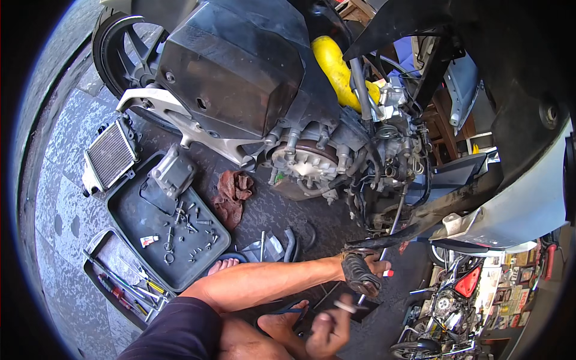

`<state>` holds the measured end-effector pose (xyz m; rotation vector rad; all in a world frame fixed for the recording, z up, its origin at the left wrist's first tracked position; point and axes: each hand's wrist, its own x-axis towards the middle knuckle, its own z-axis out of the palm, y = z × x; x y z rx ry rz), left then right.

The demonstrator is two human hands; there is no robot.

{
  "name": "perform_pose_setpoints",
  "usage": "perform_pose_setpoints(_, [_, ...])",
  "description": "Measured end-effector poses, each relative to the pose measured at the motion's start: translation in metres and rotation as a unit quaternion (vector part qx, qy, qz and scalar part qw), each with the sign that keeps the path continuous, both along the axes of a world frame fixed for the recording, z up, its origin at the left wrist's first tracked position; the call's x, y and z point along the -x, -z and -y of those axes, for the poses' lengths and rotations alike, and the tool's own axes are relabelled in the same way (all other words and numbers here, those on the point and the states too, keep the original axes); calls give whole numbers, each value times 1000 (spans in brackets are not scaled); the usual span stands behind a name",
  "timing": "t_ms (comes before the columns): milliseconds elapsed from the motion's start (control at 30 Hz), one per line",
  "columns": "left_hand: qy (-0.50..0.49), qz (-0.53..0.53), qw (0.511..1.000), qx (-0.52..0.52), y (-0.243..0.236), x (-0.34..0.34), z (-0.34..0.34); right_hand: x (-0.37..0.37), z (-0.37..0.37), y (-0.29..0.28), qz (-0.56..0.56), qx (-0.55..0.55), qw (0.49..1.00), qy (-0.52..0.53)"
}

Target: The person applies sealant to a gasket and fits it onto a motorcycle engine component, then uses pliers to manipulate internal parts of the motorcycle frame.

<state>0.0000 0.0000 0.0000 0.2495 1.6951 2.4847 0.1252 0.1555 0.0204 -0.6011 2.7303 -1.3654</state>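
My left hand point(377, 266) reaches right, fingers closed around something by a long metal rod point(394, 219) and a red-tipped item point(388, 273); what it grips is partly hidden by a dark ribbed band point(360, 273) at the wrist. My right hand point(327, 333) is blurred beside the rod's lower end, near a small pale item point(344, 306); whether it holds this is unclear. Above them are the scooter's exposed engine point(390, 144), yellow padded tube point(336, 72) and round finned part point(306, 162). A dark bar point(432, 219) crosses just above my left hand.
A tray of bolts point(132, 222), tool tray point(102, 252), radiator point(111, 156) and red rag point(234, 198) lie on the floor at left. My bare feet are below. A second motorbike point(450, 306) stands at lower right; body panels point(510, 204) hang at right.
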Motion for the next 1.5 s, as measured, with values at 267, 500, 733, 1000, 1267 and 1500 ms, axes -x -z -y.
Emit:
perform_pose_setpoints(267, [-52, 49, 991, -110, 25, 34, -43, 14, 2, -32, -69, -279, 952, 103])
perform_pose_setpoints(500, [-16, -87, 996, -11, 38, 4, -30, 43, -4, -9, 474, 547, 673, 153])
perform_pose_setpoints(733, [-81, -60, 995, 14, 44, 7, -37, 29, -19, 28, 21, 141, 983, 117])
perform_pose_setpoints(1000, [-48, -10, 999, -13, 17, -1, -17, 28, 4, 11, -57, 95, 976, 189])
perform_pose_setpoints(1267, [-231, -138, 963, 12, 35, 7, -39, 40, 6, -6, 44, 117, 978, 164])
perform_pose_setpoints(1500, [-145, -78, 984, -72, 23, 2, -27, 69, 37, -1, 185, 439, 870, 125])
